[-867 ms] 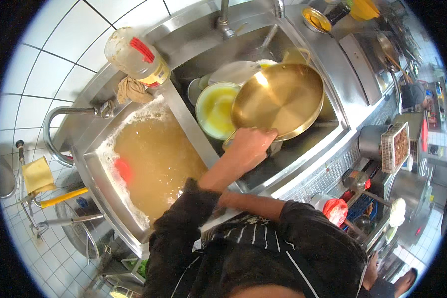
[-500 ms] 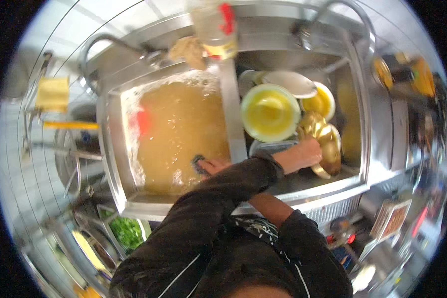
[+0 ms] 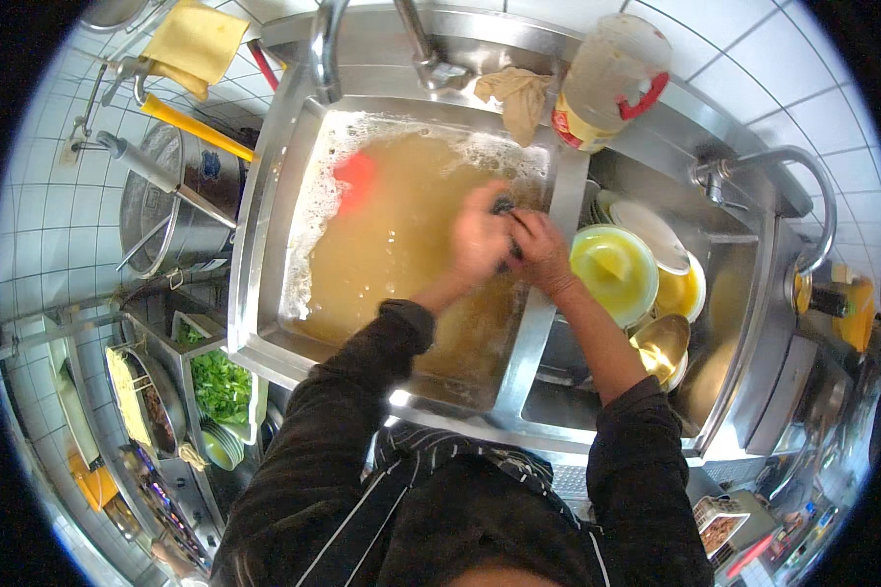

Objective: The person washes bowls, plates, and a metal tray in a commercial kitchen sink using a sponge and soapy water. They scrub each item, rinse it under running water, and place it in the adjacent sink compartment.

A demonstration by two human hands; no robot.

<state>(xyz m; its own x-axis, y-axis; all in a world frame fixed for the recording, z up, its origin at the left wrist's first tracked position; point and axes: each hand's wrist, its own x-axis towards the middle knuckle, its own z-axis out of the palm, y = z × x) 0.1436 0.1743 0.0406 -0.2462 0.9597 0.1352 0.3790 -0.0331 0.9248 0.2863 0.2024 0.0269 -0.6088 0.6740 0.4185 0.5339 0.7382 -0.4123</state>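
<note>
Head view shows both your hands close together above the left basin (image 3: 264, 245) of the sink, near the divider (image 3: 529, 352) which separates it from the right basin (image 3: 578, 401). Between them is a small dark scrubber (image 3: 502, 206), partly covered by your fingers, so its full shape cannot be told. Your right hand (image 3: 541, 252) comes across the divider and has its fingers bent, pinching the scrubber. Your left hand (image 3: 480, 235) is just beside it, but it is blurred, and I cannot tell if its fingers are gripping or only touching.

Below your hands, the left basin holds cloudy brownish water (image 3: 382, 264). White foam (image 3: 305, 220) lies along its left and back edges, and near the back left corner a blurred red object (image 3: 352, 181) shows in the water.

At your right side, in the right basin, a pale bowl (image 3: 614, 274) with yellow liquid stands near the divider. A white plate (image 3: 651, 235) is behind it, tilted, and a second bowl (image 3: 690, 293), also yellow inside, is to its right. Nearer to the front edge you have a shiny golden metal vessel (image 3: 664, 342), only partly visible.

On the back edge of the sink, by the divider, a large plastic jug (image 3: 612, 83) with a red handle stands, and a tan cloth (image 3: 517, 98) lies just left of it.
</note>
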